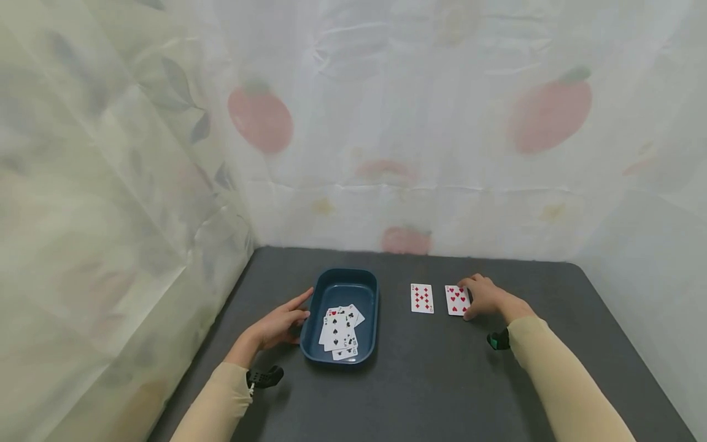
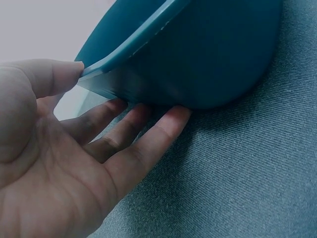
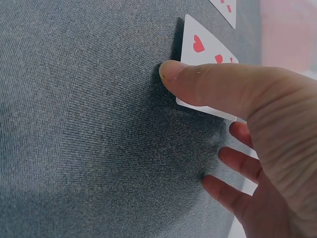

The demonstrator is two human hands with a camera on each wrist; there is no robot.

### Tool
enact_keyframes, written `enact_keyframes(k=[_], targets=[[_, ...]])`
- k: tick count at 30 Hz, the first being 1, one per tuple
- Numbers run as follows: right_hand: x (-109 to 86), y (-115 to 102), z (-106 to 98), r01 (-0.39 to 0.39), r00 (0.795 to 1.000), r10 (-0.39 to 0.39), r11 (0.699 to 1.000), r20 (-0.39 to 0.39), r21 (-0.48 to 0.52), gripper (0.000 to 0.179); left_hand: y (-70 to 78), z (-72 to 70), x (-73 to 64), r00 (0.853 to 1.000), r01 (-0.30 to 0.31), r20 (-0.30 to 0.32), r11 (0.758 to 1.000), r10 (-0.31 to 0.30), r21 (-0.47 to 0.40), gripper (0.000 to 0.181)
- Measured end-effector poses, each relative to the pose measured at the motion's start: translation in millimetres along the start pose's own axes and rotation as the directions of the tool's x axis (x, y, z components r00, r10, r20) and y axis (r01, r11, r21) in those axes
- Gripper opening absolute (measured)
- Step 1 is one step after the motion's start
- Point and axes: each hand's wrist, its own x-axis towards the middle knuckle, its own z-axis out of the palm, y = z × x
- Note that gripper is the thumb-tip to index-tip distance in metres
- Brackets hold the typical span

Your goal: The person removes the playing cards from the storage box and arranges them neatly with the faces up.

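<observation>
My left hand (image 1: 278, 322) is at the left side of a blue tray (image 1: 377, 319). In the left wrist view the thumb meets the tray's rim (image 2: 143, 37), and the fairly straight fingers touch its outer wall low down. Several playing cards (image 1: 339, 331) lie face up in an overlapping pile inside the tray. On the right, my right hand (image 1: 488, 298) grips a hearts playing card (image 1: 455, 301) by its edge. The thumb crosses the card (image 3: 198, 43) in the right wrist view; the index fingertip is hidden, and the other fingers are spread.
A diamonds playing card (image 1: 422, 298) lies face up between the tray and the hearts card. Everything rests on a dark grey cloth-like tabletop (image 1: 409, 387). White fruit-patterned sheeting (image 1: 409, 123) rises behind the table, with more sheeting at both sides.
</observation>
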Motion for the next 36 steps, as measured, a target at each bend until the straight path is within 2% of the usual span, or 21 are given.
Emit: enact_keyframes(k=[7,16,24,36], targets=[[-1.9,-1.5,0.7,-0.021,1.000,0.022,1.000,0.012,-0.021,0.079,0.2,0.5,-0.6,1.000,-0.002,-0.003,1.000,0.002,0.001,0.064],[-6.5,-4.8,-0.3,-0.004,1.000,0.004,0.999,-0.001,-0.041,0.078,0.3,-0.6,-0.8,1.000,0.004,-0.019,1.000,-0.004,-0.002,0.063],[-6.2,-4.0,-0.1,-0.005,1.000,0.005,0.999,-0.006,-0.041,0.079,0.7,-0.8,-3.2,1.000,-0.003,-0.006,1.000,0.003,0.006,0.064],[-8.2,-6.3,-1.4,-0.018,1.000,0.018,0.999,0.007,-0.030,0.079,0.2,-0.4,-0.9,1.000,0.004,-0.018,1.000,-0.004,-0.008,0.063]])
